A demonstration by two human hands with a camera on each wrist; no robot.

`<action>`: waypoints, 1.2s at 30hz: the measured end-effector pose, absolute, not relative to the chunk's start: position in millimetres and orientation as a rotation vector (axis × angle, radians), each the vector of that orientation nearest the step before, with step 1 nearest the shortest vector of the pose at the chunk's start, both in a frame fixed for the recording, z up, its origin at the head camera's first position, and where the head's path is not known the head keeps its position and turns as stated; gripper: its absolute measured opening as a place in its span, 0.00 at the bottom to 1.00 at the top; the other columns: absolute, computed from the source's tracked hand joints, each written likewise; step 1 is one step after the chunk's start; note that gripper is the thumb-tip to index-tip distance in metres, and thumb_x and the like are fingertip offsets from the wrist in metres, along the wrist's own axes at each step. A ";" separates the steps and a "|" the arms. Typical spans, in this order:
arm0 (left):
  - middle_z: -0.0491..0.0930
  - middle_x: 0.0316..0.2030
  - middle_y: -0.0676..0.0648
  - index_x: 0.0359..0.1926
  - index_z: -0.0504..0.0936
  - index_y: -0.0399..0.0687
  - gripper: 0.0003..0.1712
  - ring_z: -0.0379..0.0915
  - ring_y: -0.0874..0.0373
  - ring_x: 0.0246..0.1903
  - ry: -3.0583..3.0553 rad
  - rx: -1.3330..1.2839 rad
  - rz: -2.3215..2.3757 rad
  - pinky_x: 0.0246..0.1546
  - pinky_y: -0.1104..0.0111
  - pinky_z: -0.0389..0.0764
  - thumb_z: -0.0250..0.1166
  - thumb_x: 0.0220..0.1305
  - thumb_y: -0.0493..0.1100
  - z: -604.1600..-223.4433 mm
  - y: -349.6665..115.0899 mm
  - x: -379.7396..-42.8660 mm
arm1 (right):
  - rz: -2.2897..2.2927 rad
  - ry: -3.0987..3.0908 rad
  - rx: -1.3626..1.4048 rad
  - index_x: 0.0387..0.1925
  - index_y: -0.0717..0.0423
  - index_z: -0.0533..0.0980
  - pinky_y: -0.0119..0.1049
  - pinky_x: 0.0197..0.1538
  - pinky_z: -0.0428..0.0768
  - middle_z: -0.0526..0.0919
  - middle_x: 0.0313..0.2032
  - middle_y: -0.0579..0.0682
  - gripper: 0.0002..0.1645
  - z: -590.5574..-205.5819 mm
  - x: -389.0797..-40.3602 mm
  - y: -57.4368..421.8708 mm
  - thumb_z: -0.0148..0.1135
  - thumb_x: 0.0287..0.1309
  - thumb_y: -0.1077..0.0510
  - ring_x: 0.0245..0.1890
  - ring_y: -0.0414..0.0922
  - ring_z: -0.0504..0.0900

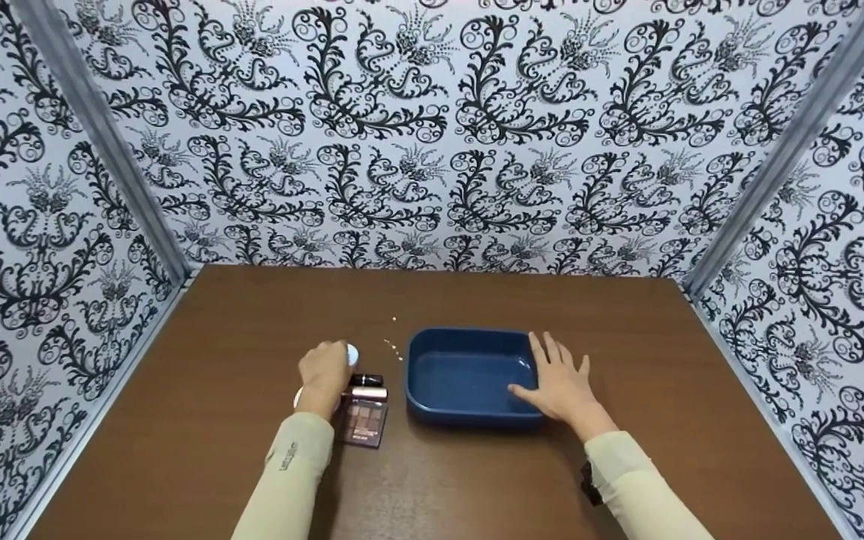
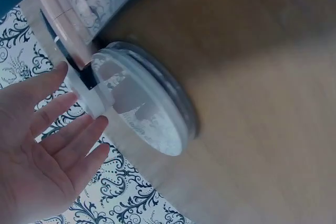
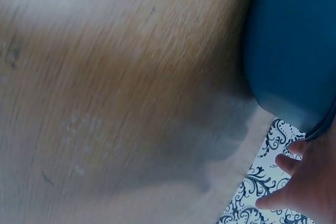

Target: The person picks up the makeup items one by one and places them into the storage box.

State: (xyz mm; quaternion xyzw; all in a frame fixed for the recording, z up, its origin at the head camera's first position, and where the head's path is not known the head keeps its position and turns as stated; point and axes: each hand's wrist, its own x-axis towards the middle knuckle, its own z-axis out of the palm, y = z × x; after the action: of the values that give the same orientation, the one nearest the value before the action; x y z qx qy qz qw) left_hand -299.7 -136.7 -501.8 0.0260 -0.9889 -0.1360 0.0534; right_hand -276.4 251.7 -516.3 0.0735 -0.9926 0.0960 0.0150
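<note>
In the head view my left hand [image 1: 325, 376] is over a small group of cosmetics. Its loosely bent fingers and thumb are at a small white round jar [image 2: 90, 95] in the left wrist view; firm contact cannot be made out. Beside it are a round clear-lidded container [image 2: 149, 108], a rose-gold tube [image 1: 369, 393], a black tube [image 1: 369, 380] and an eyeshadow palette [image 1: 365, 424]. My right hand [image 1: 563, 386] spreads its straight fingers over the right rim of a deep blue rectangular dish [image 1: 469, 415], thumb over the inside. Nothing shows inside the dish.
The brown wooden table [image 1: 462, 487] has small pale marks left of the dish. Patterned wall panels [image 1: 432, 150] stand at the back and on both sides, joined by grey posts [image 1: 102, 142]. A dark object [image 1: 590, 484] shows by the right sleeve.
</note>
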 end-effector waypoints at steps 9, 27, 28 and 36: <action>0.85 0.41 0.32 0.43 0.83 0.38 0.13 0.83 0.33 0.40 -2.978 0.073 -0.390 0.38 0.45 0.84 0.69 0.56 0.38 -504.6 -134.9 -302.4 | 0.290 -3.068 0.226 0.79 0.51 0.46 0.78 0.68 0.48 0.52 0.77 0.62 0.65 -517.3 -274.2 251.2 0.59 0.53 0.23 0.74 0.65 0.56; 0.85 0.44 0.30 0.52 0.79 0.43 0.22 0.83 0.32 0.40 -2.986 0.128 -0.479 0.36 0.44 0.83 0.71 0.56 0.42 -511.3 -136.8 -314.7 | 0.324 -3.078 0.204 0.79 0.57 0.42 0.78 0.69 0.45 0.47 0.79 0.60 0.70 -519.5 -279.5 251.1 0.59 0.52 0.22 0.76 0.63 0.53; 0.84 0.44 0.30 0.52 0.79 0.42 0.23 0.83 0.32 0.40 -2.993 0.129 -0.483 0.36 0.44 0.83 0.72 0.56 0.43 -511.3 -136.7 -315.0 | 0.321 -3.081 0.202 0.79 0.57 0.42 0.77 0.69 0.45 0.47 0.79 0.60 0.70 -519.6 -279.5 251.3 0.59 0.52 0.22 0.76 0.63 0.53; 0.83 0.46 0.31 0.56 0.71 0.41 0.33 0.82 0.32 0.40 -2.925 0.073 -0.550 0.36 0.44 0.83 0.75 0.54 0.48 -501.6 -125.5 -311.2 | 0.322 -3.060 0.189 0.79 0.56 0.44 0.79 0.68 0.41 0.49 0.78 0.61 0.68 -522.7 -276.6 250.5 0.61 0.52 0.24 0.76 0.64 0.52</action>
State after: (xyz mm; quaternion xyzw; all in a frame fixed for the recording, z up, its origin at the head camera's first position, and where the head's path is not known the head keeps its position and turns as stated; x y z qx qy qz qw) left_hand -311.2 -125.5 -501.6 0.0244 -0.9792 -0.1841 0.0819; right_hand -276.6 250.5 -522.7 0.0612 -0.9922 0.1043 0.0295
